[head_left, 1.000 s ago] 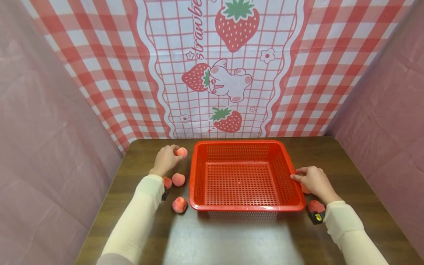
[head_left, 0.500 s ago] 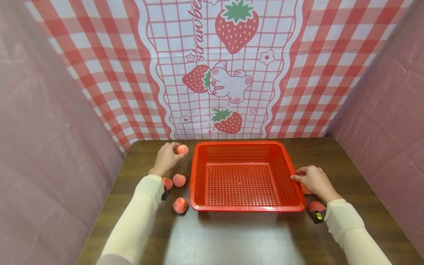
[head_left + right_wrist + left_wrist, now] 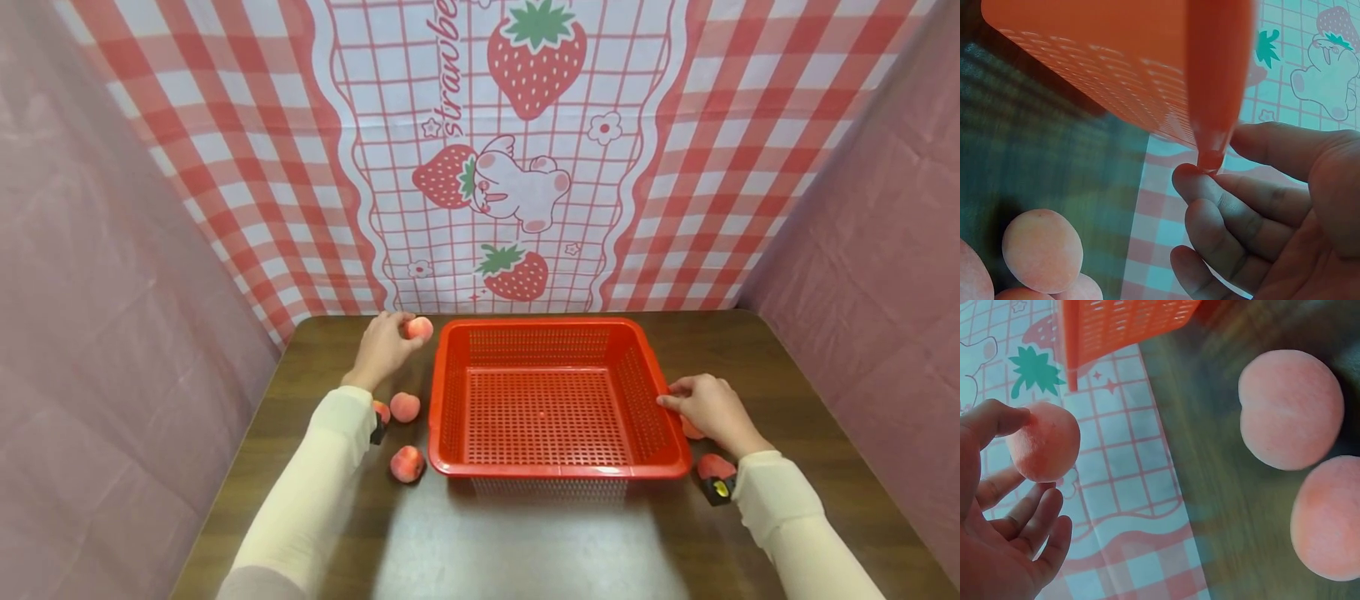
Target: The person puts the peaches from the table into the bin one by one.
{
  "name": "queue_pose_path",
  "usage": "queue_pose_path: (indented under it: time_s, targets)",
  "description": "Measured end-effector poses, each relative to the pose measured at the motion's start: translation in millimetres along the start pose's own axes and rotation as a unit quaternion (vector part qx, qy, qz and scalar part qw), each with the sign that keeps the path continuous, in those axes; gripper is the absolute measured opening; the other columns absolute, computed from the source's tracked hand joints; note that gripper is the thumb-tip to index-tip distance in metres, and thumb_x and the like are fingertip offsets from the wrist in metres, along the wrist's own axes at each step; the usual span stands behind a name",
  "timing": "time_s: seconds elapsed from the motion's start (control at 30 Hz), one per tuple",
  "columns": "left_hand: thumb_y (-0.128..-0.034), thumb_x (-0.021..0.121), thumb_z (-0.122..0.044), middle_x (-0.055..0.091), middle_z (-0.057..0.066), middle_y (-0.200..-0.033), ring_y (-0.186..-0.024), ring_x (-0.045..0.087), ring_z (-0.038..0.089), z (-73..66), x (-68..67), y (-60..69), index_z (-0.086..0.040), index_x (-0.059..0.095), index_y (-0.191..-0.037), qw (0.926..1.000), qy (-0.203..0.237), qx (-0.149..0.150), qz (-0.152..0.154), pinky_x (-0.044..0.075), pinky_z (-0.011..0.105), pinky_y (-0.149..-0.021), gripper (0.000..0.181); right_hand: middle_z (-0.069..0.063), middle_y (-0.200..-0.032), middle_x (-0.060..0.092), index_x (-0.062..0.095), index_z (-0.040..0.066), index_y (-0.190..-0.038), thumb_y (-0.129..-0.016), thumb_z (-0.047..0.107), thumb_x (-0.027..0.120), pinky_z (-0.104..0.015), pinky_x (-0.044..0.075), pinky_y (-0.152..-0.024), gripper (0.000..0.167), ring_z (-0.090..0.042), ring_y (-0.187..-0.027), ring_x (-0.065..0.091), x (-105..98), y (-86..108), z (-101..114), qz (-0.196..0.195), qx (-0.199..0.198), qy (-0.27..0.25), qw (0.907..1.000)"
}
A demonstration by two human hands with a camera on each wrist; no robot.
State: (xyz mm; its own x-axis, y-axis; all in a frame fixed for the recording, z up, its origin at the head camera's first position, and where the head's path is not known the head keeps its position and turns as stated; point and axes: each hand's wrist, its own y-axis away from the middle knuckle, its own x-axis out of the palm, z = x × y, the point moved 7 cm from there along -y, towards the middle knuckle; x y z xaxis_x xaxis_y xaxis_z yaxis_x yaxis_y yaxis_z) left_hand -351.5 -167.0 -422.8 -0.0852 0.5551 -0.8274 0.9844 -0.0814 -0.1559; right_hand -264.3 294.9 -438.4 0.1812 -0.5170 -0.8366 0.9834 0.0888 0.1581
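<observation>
My left hand [image 3: 381, 346] pinches a peach [image 3: 1046, 442] between thumb and fingers, beyond the left rim of the red plastic basket [image 3: 561, 473]. In the left wrist view that peach is held clear of the table. My right hand [image 3: 716, 412] grips the basket's right rim, with the thumb on the inner side and the fingers underneath, as the right wrist view shows. Inside the basket only its perforated floor is visible. Left of the basket lie a peach [image 3: 405, 407], another peach [image 3: 407, 464] nearer the front, and a third, partly hidden by my left wrist.
More peaches [image 3: 1042, 251] lie right of the basket, partly covered by my right hand and wrist in the head view. The wooden table [image 3: 300, 500] ends at a checked strawberry-print cloth [image 3: 495, 167] behind. Pink curtains [image 3: 127, 333] hang on both sides.
My left hand has moved slightly away from me and to the right, carrying the peach higher toward the basket's back left corner. The right hand and basket have stayed in place.
</observation>
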Motion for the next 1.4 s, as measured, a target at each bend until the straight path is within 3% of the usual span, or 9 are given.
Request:
queue_pose_path:
  time_s: [0.17,0.33,0.57,0.87,1.07,1.4]
  targets:
    - [-0.0856,0.071,-0.029,0.062,0.016,-0.119,-0.113,0.052,0.034,-9.8,-0.8,-4.1,-0.004,0.06,-0.127,1.0,0.001,0.002,0.005,0.042,0.048,-0.097,0.049,-0.016,-0.083,0.072,0.067,-0.011,-0.104,-0.089,0.023,0.069,-0.039,0.055,-0.065,0.037,-0.018,-0.067,0.064,-0.2,-0.8,-0.4,0.003,0.003,0.0,1.0]
    - [-0.0857,0.072,-0.029,0.061,0.017,-0.127,-0.127,0.047,0.037,-17.9,-1.3,-7.1,-0.006,0.059,-0.129,0.9999,0.011,0.0,0.006,0.038,0.05,-0.106,0.051,-0.015,-0.082,0.072,0.067,-0.011,-0.104,-0.09,0.024,0.069,-0.037,0.054,-0.064,0.038,-0.016,-0.066,0.064,0.4,-0.7,-0.5,0.008,0.006,-0.002,0.9999]
    - [-0.0838,0.072,-0.029,0.06,0.017,-0.116,-0.11,0.051,0.034,-27.4,2.4,-9.0,-0.006,0.062,-0.126,0.9999,0.002,0.009,0.003,0.042,0.046,-0.096,0.049,-0.016,-0.082,0.072,0.066,-0.012,-0.106,-0.09,0.023,0.069,-0.038,0.055,-0.064,0.039,-0.016,-0.066,0.064,0.9,0.1,1.2,0.017,0.008,-0.007,0.9998]
    - [-0.0864,0.071,-0.03,0.06,0.016,-0.114,-0.109,0.051,0.032,-43.0,7.4,-10.8,-0.007,0.062,-0.125,0.9998,-0.001,0.014,0.016,0.044,0.045,-0.093,0.046,-0.018,-0.084,0.072,0.064,-0.013,-0.109,-0.091,0.024,0.068,-0.036,0.056,-0.062,0.042,-0.02,-0.067,0.067,2.3,1.7,-0.5,0.017,0.017,-0.017,0.9996]
    - [-0.0888,0.07,-0.033,0.068,0.012,-0.111,-0.107,0.059,0.031,-56.0,13.0,-9.1,-0.007,0.065,-0.121,0.9992,-0.004,0.018,0.035,0.048,0.042,-0.091,0.042,-0.017,-0.083,0.072,0.062,-0.014,-0.112,-0.091,0.025,0.067,-0.033,0.055,-0.06,0.045,-0.019,-0.066,0.067,6.1,5.8,-5.7,0.008,0.032,-0.041,0.9986]
    - [-0.087,0.072,-0.037,0.072,0.007,-0.107,-0.098,0.064,0.026,-71.8,18.4,-11.6,-0.01,0.068,-0.115,0.998,-0.009,-0.033,0.054,0.051,0.039,-0.086,0.039,-0.017,-0.083,0.071,0.062,-0.014,-0.111,-0.092,0.025,0.067,-0.036,0.056,-0.06,0.043,-0.019,-0.066,0.064,7.0,5.2,-5.9,0.006,0.035,-0.052,0.998]
